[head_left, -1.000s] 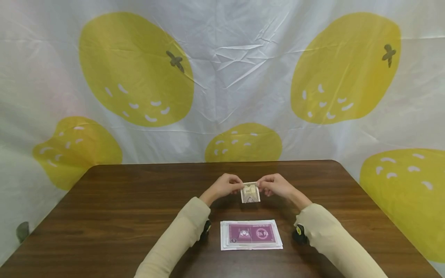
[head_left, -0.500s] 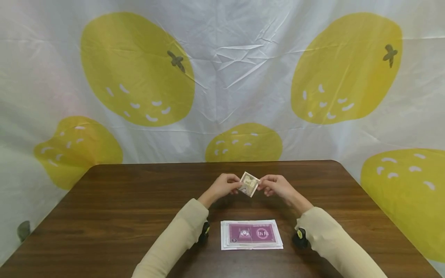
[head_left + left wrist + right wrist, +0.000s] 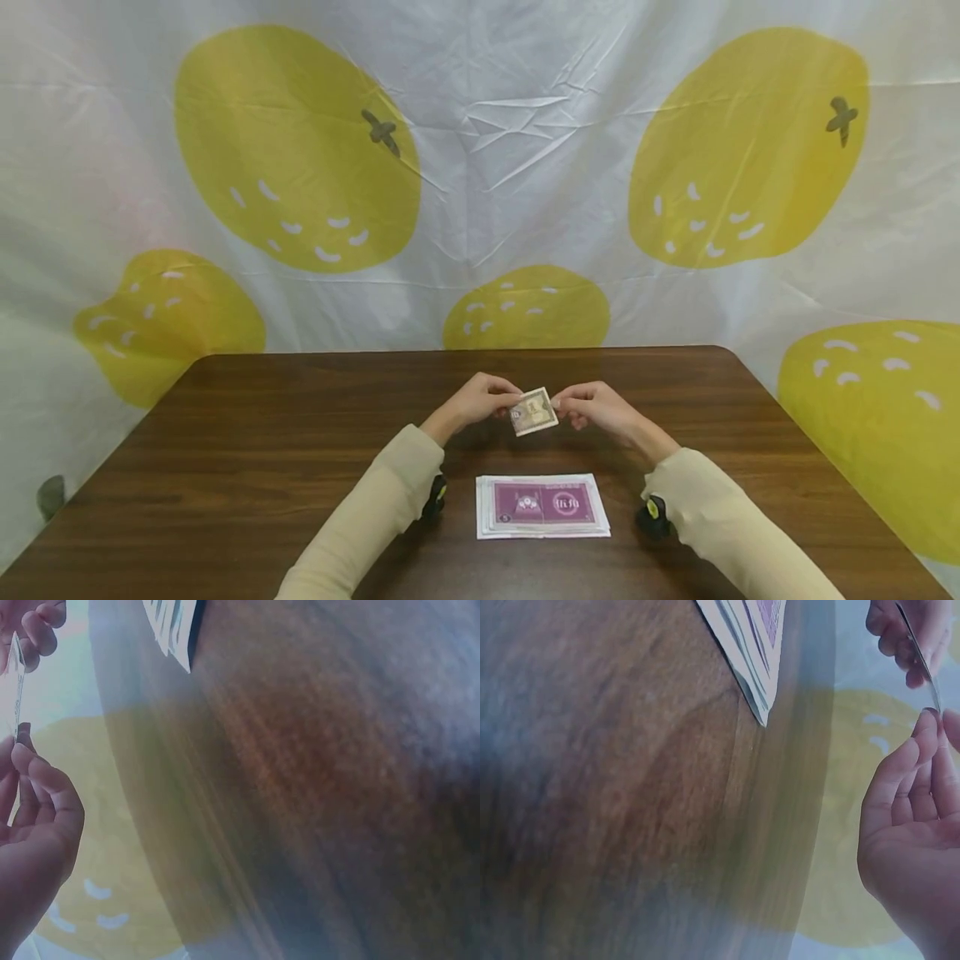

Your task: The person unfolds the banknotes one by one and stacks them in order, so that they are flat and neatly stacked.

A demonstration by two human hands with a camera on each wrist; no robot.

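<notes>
Above the table, between both hands, is a small squarish tan banknote (image 3: 536, 413) with printed figures, perhaps folded. My left hand (image 3: 474, 400) pinches its left edge between thumb and fingers. At the opposite edge, the thumb and finger of my right hand (image 3: 602, 408) pinch a corner. The right wrist view catches the banknote (image 3: 917, 645) nearly edge-on, a thin strip running from one hand to the other. Closer to me lies a stack of larger paper notes (image 3: 543, 507), the top one purple; neither hand touches it.
The dark brown wooden table (image 3: 262, 467) ends at a far edge just beyond the hands. Behind it hangs a white cloth (image 3: 517, 208) printed with yellow fruit. Black wrist devices (image 3: 654, 517) sit below both sleeves.
The banknote has turned between my fingers, from upright to tilted one way and now the other, its printing now sideways. The stack has stayed in place.
</notes>
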